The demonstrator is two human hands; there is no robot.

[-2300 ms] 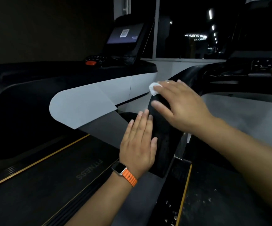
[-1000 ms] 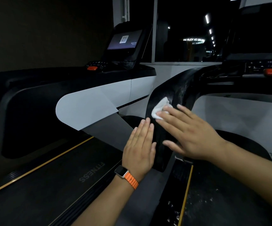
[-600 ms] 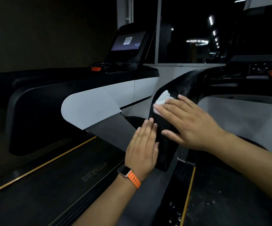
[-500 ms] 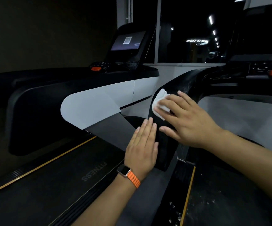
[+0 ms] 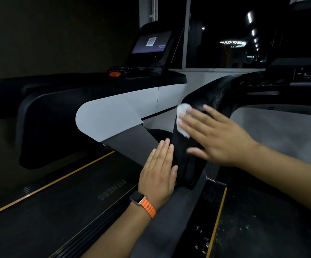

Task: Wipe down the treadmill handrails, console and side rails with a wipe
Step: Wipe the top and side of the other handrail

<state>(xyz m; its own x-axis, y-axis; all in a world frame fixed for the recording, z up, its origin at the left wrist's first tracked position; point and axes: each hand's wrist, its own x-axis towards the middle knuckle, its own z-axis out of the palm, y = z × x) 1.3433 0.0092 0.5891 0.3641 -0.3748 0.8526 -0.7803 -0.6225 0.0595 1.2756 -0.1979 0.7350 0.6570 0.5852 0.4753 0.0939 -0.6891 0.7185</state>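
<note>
At far left, dark treadmill belt (image 5: 67, 198) with faint grey lettering and a thin yellow edge line. Further back, lit rectangular console screen (image 5: 151, 42), with small orange-red button (image 5: 115, 74) just below it. Next, rounded white-grey side panel (image 5: 110, 116) of this left machine. Near centre, left hand (image 5: 159, 174), laid flat against the left face of curved black plastic handrail (image 5: 186, 172), fingers straight and close together, gripping nothing. On its wrist, silver smartwatch on orange band (image 5: 143, 202). Slightly higher on the same handrail, small crumpled white wipe (image 5: 181, 112), pressed onto the black surface under fingertips of right hand (image 5: 219, 138). Fingers there straight and a little spread, thumb apart lower down, not curled round the wipe. Just above the wipe, wet-looking streaks (image 5: 219, 94) on the handrail. At lower right, second dark belt (image 5: 262, 229) with white specks, bordered by yellow stripe (image 5: 218, 211).
</note>
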